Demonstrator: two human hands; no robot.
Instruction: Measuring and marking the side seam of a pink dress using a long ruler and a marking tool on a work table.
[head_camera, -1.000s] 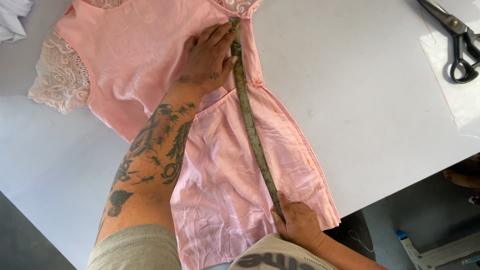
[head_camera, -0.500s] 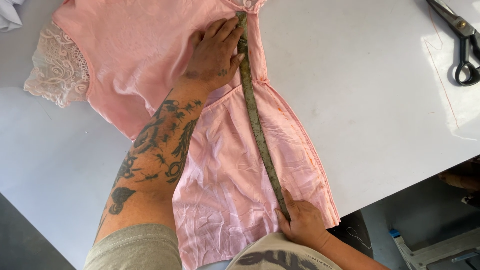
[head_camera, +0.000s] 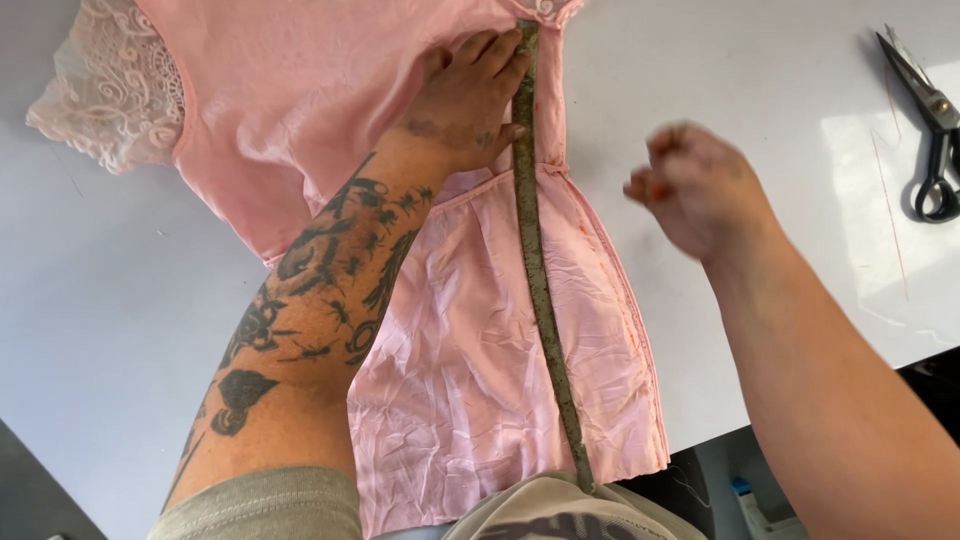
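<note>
Head view: one pink garment (head_camera: 470, 330) is spread flat on the white counter (head_camera: 120, 300), with one lace sleeve (head_camera: 115, 95) at upper left; one worn measuring tape (head_camera: 535, 260) is laid lengthwise along it; the tape's upper end is pressed down by the left hand (head_camera: 465, 100), fingers flat; the right hand (head_camera: 700, 190) is held above the counter beside the garment, loosely curled and empty, blurred; one pair of scissors (head_camera: 930, 130) is seen at far right.
</note>
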